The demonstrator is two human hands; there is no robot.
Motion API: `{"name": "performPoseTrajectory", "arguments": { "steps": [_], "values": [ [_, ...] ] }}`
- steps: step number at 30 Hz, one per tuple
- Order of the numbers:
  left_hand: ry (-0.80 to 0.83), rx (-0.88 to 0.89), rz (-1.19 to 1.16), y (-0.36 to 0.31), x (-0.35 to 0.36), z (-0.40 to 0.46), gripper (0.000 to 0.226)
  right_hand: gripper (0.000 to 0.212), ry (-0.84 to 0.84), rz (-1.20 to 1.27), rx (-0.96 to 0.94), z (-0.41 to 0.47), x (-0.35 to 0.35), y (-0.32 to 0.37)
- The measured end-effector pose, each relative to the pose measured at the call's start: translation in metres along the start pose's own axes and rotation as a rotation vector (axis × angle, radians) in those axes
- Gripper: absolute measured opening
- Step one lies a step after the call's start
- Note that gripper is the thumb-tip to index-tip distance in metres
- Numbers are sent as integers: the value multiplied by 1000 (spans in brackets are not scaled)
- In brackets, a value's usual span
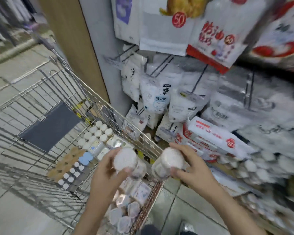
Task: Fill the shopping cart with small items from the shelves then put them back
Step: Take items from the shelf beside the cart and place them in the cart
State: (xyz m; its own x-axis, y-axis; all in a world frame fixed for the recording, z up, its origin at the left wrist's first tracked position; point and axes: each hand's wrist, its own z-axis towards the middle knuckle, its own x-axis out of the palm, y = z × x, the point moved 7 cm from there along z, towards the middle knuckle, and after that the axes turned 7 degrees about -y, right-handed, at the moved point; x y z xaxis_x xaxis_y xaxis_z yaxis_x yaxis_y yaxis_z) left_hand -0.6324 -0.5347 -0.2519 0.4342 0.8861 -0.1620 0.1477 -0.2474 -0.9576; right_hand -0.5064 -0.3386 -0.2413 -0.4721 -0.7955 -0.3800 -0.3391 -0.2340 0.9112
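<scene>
My left hand grips a small clear jar with a white lid above the right side of the wire shopping cart. My right hand grips a second white-lidded jar just past the cart's right rim. Inside the cart lie several small items: white-capped bottles, a blue lid, tan packs and clear lidded tubs. More white-lidded jars fill the low shelf at the right.
Shelves to the right carry white bagged goods and red-and-white packs. Large packets hang from hooks above. A wooden panel stands behind the cart. A dark sheet lies on the cart's floor. Pale tiled floor shows below.
</scene>
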Motion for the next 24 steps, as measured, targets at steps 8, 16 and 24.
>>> {"name": "performPoseTrajectory", "arguments": {
  "steps": [8,16,24],
  "values": [
    [234,-22,-251,-70,58,-36,74,76,-356,456,133,-96,-99,7],
    [437,-11,-274,-110,163,-98,97,88,-737,685,231,-204,-200,-32],
    [659,42,-207,-138,309,-227,95,95,-921,702,154,-339,-314,-65]
  ]
}}
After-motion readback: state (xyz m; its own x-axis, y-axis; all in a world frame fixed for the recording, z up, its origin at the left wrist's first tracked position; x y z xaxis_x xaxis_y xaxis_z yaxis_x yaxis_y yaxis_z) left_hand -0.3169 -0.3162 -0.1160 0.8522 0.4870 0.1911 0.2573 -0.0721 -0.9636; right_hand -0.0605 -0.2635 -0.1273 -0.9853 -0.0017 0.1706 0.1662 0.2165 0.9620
